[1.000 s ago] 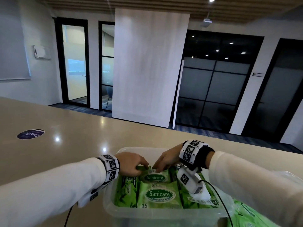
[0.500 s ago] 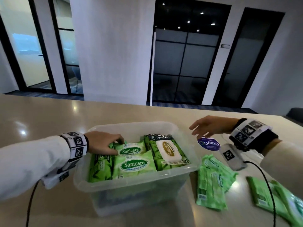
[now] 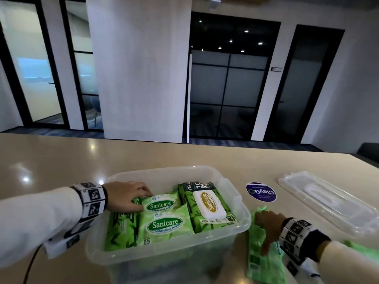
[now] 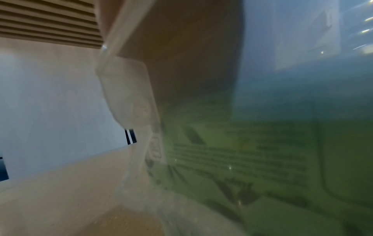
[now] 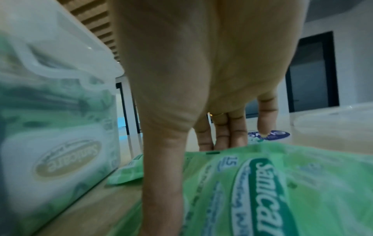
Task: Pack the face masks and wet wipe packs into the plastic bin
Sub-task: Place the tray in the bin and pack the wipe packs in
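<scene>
A clear plastic bin (image 3: pixel 244 203) stands on the table and holds several green Sanicare wipe packs, among them a large one with a white flip lid (image 3: pixel 207 206). My left hand (image 3: pixel 131 198) reaches over the bin's left rim. Its fingers curl round the edge of a small wipe pack (image 3: pixel 162 204) at the back. Right of the bin, my right hand (image 3: pixel 266 228) grips a small wet wipe pack (image 3: pixel 264 263) lying on the table. In the right wrist view the thumb and fingers (image 5: pixel 222 135) span that pack (image 5: pixel 272 183). No face masks are visible.
The bin's clear lid (image 3: pixel 328 199) lies at the right. A round blue ClayGo sticker (image 3: pixel 260 192) sits between bin and lid. More green packs (image 3: pixel 361 249) show behind my right forearm. In the left wrist view only the blurred bin wall (image 4: pixel 129 89) appears.
My right hand left the bin, passed over the blue sticker and came down on the packs on the table. The left hand stayed in the bin on the small pack.
</scene>
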Tool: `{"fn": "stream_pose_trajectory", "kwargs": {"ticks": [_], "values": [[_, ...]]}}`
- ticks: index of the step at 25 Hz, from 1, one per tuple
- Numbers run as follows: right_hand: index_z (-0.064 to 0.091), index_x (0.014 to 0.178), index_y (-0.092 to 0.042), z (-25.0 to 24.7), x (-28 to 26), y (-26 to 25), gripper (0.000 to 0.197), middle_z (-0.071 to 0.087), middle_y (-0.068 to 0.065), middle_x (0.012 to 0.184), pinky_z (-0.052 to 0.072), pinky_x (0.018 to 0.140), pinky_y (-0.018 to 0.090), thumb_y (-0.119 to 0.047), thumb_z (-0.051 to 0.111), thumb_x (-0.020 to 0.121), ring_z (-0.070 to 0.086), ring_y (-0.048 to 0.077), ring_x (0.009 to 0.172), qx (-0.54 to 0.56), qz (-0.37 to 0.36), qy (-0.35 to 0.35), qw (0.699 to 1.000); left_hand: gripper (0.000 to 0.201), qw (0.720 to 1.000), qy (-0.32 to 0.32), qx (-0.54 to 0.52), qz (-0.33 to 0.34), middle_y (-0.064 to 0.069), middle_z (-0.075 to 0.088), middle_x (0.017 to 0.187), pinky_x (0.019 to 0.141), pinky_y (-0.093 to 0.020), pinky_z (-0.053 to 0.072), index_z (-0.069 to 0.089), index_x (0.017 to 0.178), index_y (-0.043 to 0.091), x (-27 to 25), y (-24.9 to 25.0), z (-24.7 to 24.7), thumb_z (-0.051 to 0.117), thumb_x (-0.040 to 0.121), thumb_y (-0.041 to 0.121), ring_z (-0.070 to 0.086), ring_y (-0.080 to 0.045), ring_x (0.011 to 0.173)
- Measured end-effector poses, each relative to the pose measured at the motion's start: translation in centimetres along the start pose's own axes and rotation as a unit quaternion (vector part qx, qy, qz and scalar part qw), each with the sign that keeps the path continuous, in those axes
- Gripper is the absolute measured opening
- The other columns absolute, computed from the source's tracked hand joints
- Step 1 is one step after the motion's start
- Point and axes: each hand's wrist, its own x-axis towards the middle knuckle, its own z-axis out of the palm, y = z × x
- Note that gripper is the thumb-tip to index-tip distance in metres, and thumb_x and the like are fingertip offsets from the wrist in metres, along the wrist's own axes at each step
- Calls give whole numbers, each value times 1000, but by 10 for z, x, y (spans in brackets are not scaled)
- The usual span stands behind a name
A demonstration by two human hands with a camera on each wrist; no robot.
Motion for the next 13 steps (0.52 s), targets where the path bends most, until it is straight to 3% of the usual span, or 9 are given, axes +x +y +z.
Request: {"fn": "stream_pose_trajectory", "kwargs": {"ticks": [2, 4, 6, 8, 9, 11, 13], "values": [[42, 137, -10, 1, 12, 9, 152, 47, 3, 130, 36, 100, 24, -88, 53, 7, 45, 22, 126, 11, -21, 18, 1000, 58, 1000, 5, -4, -3, 12, 33, 150, 106, -29, 34, 26, 149, 32, -2, 0, -3, 41, 97, 50, 33, -8, 133], [39, 142, -13, 5, 21, 17, 165, 45, 6, 140, 32, 106, 25, -91, 45, -3, 42, 22, 131, 25, -32, 48, 998, 57, 1000, 3, -19, -7, 10, 39, 148, 106, -31, 35, 29, 148, 32, -4, 2, -8, 43, 96, 50, 38, -9, 131], [35, 144, -13, -3, 11, 16, 146, 43, 7, 145, 30, 110, 25, -78, 72, 18, 41, 21, 133, 32, -26, 44, 998, 56, 999, 3, -32, -12, 7, 45, 144, 104, -32, 38, 31, 146, 33, -7, 4, -11, 45, 95, 50, 45, -11, 126], [39, 133, -14, -13, -4, 16, 100, 51, 6, 136, 39, 100, 24, -50, 88, 54, 51, 19, 121, 33, -9, 60, 998, 57, 999, 3, -39, -20, 5, 49, 141, 102, -32, 41, 31, 146, 33, -9, 5, -11, 46, 94, 51, 49, -13, 121], [37, 127, -20, -20, -9, 21, 83, 57, 5, 127, 44, 88, 21, -41, 86, 63, 56, 14, 107, 52, -14, 83, 995, 58, 999, 3, -40, -24, 5, 50, 140, 101, -32, 41, 31, 145, 33, -9, 5, -11, 47, 93, 52, 51, -14, 120], [29, 132, -31, -42, -23, 34, 71, 63, 8, 108, 43, 65, 13, -25, 76, 78, 59, 0, 76, 116, -27, 131, 984, 59, 999, 5, -40, -28, 5, 51, 139, 100, -32, 42, 32, 145, 32, -10, 4, -10, 48, 92, 52, 52, -14, 119], [39, 125, -41, -74, -41, 43, 51, 66, 9, 91, 49, 55, 16, -10, 59, 89, 61, 0, 54, 214, -38, 186, 958, 59, 999, 5, -42, -31, 5, 51, 139, 100, -32, 43, 32, 145, 32, -10, 6, -11, 48, 92, 52, 52, -14, 118]]}}
